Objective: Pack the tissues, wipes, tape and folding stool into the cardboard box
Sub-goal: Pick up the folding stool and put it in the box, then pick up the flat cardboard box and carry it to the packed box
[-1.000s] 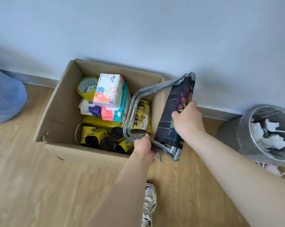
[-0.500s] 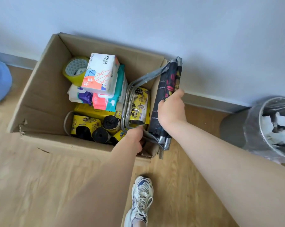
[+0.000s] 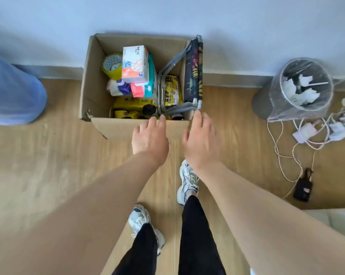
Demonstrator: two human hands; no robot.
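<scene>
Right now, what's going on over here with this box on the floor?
A person is packing a cardboard box that stands on the floor against the wall. The folding stool stands on edge at the box's right side, beside the tape and a tissue pack. Both hands are open and empty: the left hand and right hand hover at the box's near edge.

A lined waste bin [image 3: 304,90] stands right — white cables [image 3: 286,147] beside it.
</scene>
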